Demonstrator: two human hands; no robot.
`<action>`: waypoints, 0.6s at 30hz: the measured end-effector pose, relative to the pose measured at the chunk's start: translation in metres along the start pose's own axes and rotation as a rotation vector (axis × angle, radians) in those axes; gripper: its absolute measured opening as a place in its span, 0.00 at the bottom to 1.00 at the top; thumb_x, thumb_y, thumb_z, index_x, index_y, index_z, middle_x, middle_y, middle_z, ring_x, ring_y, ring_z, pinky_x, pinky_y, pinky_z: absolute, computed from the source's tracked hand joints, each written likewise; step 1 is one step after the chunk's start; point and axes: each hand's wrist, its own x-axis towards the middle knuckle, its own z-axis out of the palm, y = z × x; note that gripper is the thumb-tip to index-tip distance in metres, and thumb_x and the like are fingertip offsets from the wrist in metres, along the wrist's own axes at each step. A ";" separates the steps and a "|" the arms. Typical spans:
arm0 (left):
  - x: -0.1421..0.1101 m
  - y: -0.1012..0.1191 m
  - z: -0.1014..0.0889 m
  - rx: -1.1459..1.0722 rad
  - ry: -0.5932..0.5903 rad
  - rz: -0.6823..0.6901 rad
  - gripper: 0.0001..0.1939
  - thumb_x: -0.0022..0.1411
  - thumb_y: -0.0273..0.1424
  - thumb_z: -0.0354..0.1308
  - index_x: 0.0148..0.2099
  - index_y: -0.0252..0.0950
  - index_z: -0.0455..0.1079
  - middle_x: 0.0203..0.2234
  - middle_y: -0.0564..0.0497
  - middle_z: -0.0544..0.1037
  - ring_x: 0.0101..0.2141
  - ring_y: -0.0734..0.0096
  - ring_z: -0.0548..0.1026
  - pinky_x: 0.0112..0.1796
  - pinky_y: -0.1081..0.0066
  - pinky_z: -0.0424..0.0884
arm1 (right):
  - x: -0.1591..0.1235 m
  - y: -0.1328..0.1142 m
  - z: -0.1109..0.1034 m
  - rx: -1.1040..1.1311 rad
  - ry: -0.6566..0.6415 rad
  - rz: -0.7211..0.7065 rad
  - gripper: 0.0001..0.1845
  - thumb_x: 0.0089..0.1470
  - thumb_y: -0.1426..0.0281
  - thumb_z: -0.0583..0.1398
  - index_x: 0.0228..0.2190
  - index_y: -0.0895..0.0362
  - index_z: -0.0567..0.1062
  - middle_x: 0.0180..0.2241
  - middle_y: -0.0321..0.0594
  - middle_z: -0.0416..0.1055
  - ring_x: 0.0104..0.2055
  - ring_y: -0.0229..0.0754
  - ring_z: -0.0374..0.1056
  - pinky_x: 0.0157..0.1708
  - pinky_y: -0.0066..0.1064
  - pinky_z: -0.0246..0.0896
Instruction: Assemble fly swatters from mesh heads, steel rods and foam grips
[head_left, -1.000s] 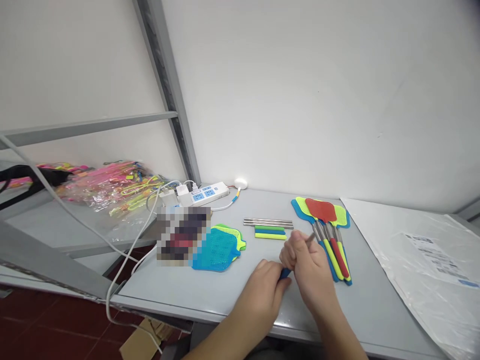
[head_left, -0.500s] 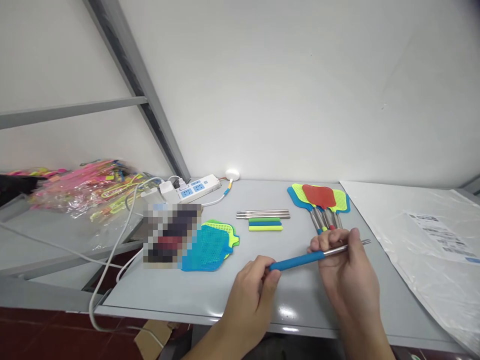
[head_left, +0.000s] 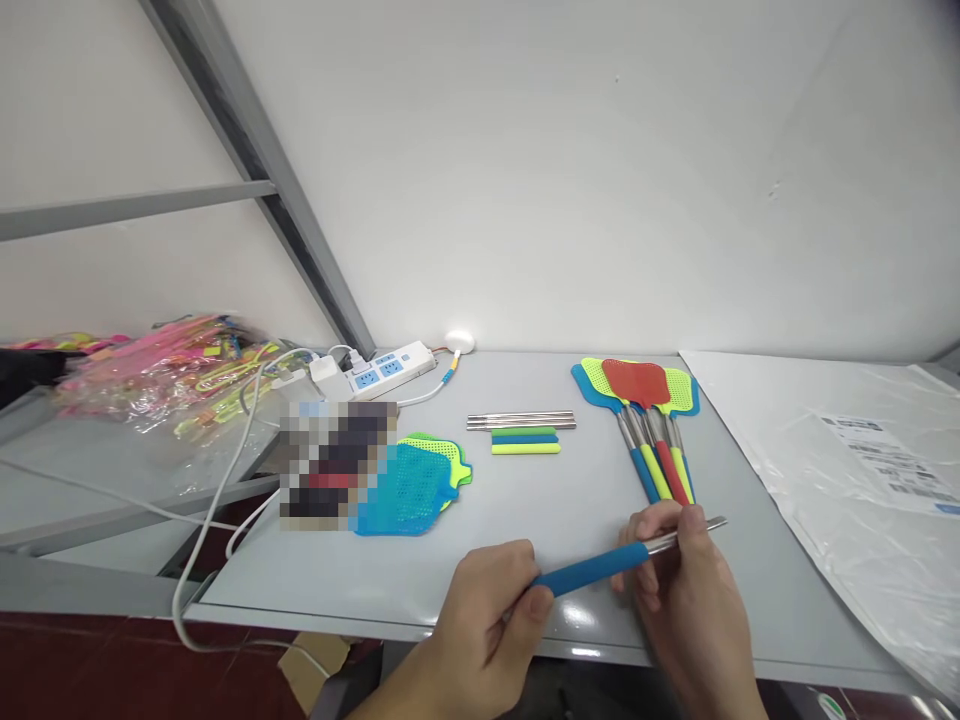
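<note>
Pointing metal tip (head_left: 718, 523) between 2 and 3 o'clock, blue-sleeved rod (head_left: 592, 571) slants, long axis near crosswise, 6 o'clock of swatters (head_left: 634, 383); left hand (head_left: 486, 618) closed on blue end, right hand (head_left: 690, 595) half-curled, thumb-pinching metal, exact grip partly hidden.

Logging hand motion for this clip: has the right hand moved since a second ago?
Yes: against the swatters lying on the table, the right hand has shifted rightward and toward the person.

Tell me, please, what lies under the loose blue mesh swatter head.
Edges of a yellow head and a green head show beneath the blue head; their middles, and anything else underneath, are covered.
</note>
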 end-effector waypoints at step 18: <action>0.024 0.032 0.009 -0.958 0.575 -0.385 0.15 0.71 0.43 0.45 0.37 0.39 0.61 0.30 0.49 0.76 0.36 0.63 0.74 0.42 0.62 0.67 | -0.029 0.000 -0.004 -0.064 -0.372 0.131 0.16 0.52 0.56 0.65 0.37 0.53 0.82 0.30 0.46 0.79 0.29 0.44 0.72 0.34 0.37 0.66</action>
